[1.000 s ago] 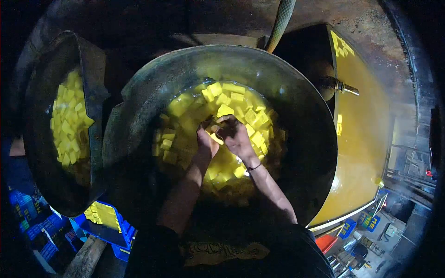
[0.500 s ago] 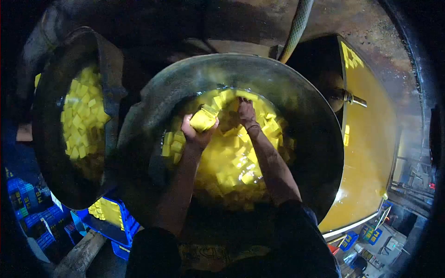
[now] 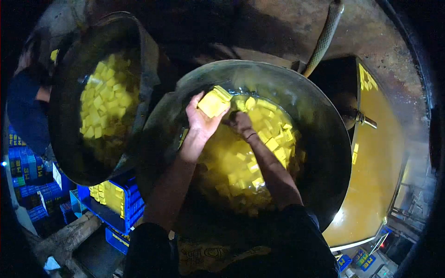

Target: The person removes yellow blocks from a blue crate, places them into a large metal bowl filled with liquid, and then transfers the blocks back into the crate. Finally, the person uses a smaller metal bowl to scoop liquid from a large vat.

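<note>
Several yellow blocks (image 3: 214, 102) lie stacked in my left hand (image 3: 204, 121), its fingers wrapped round them above the liquid near the pot's far side. Beside it on the right, my right hand (image 3: 239, 124) is low at the liquid's surface, dark and partly in shadow; its fingers are bent and what they hold, if anything, cannot be made out. Both hands are over a large round metal pot (image 3: 324, 134) of cloudy yellow liquid. Many loose yellow blocks (image 3: 278, 139) float and pile up along its right and far parts.
A second pot (image 3: 150, 60) with yellow blocks (image 3: 104, 99) stands at the left. Another person's dark sleeve (image 3: 28, 109) shows beyond it. Below is a blue crate (image 3: 134, 204) of yellow blocks. At the right stands a tank (image 3: 375, 176) of amber liquid. A hose (image 3: 324, 41) hangs behind.
The view has shifted, so the pots sit further right. My left hand has risen with the blocks, and my right hand has come closer to it. Another person's sleeve now shows at the left.
</note>
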A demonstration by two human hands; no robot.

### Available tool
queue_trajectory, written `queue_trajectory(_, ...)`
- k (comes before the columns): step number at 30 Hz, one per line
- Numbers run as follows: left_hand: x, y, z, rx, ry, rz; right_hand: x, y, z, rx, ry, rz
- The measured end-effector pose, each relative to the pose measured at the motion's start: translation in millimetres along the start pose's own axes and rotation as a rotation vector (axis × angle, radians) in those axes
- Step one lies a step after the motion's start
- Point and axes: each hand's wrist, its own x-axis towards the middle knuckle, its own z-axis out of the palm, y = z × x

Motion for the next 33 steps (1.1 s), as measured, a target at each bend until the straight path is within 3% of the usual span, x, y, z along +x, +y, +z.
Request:
queue_trajectory(1, -8.2, 3.4, 12.7, -0.014, 0.015, -0.026, 7.8, -12.2, 24.1, -0.240, 0.014, 0.054)
queue_trajectory(4, -31.4, 13.6, 25.0, -0.038, -0.145, 0.005, 14.0, -4.9, 99.3, -0.036, 0.389, -0.069)
queue_trajectory(5, -45.0, 19.4, 29.3, -0.070, -0.178, 0.014, 55.4, 33.4, 163.7, -0.085, 0.803, -0.406)
queue_trajectory(6, -59.1, 26.7, 34.4, -0.059, -0.148, 0.010, 11.7, 5.0, 122.1, -0.191, 0.328, -0.182)
queue_trajectory(9, -114.5, 48.6, 48.1, -0.058, -0.259, 0.063, -5.5, 3.0, 94.9, -0.263, 0.176, -0.187)
queue_trajectory(11, -149.4, 67.6, 43.0, -0.031, -0.352, 0.164, -4.8, 21.2, 92.3, -0.356, 0.086, -0.432)
queue_trajectory(12, -166.6, 75.4, 37.3, -0.041, -0.357, 0.180, -7.5, 25.6, 85.2, -0.370, 0.085, -0.446)
queue_trajectory(14, -201.4, 90.7, 19.4, -0.119, -0.408, 0.316, -14.0, 31.7, 71.8, 0.000, -0.200, -0.445)
queue_trajectory(16, -235.7, 106.5, -6.5, -0.052, -0.380, 0.394, -47.9, 17.8, 34.6, 0.498, -0.393, -0.256)
queue_trajectory(18, -274.3, 119.1, -26.7, -0.042, -0.108, 0.502, -81.0, -14.7, 8.2, 0.613, -0.434, -0.211)
queue_trajectory(20, -298.1, 128.7, -56.2, 0.854, 0.292, 0.837, -110.7, -58.1, -16.3, 0.727, -0.473, -0.162)
queue_trajectory(21, -308.9, 138.1, -71.5, 0.839, 0.297, 0.845, -123.7, -83.5, -23.9, 0.956, -0.521, -0.213)
queue_trajectory(23, -329.4, 156.8, -96.6, -0.040, -0.206, 0.640, -164.0, -149.0, -44.6, 1.311, -0.492, -0.229)
queue_trajectory(24, -337.7, 162.1, -100.9, -0.048, -0.205, 0.658, -179.1, -192.8, -59.6, 1.058, -0.480, -0.231)
queue_trajectory(26, -354.8, 174.3, -106.9, -0.117, -0.203, 0.742, -195.2, -263.7, -60.0, 0.889, -0.478, -0.416)
queue_trajectory(29, -362.7, 186.8, -132.7, 0.082, 0.308, 0.910, -217.2, -367.0, -37.2, 0.663, -0.383, -0.704)
queue_trajectory(30, -360.3, 193.6, -155.0, 0.198, 0.322, 0.901, -223.0, -395.8, -23.2, 0.653, -0.434, -0.648)
queue_trajectory(31, -359.2, 199.4, -177.1, 0.312, 0.339, 0.882, -223.2, -419.0, -6.6, 0.569, -0.429, -0.732)
queue_trajectory(33, -361.6, 206.6, -211.1, 0.136, 0.264, 0.849, -221.4, -455.4, 37.7, 0.465, -0.379, -0.877)
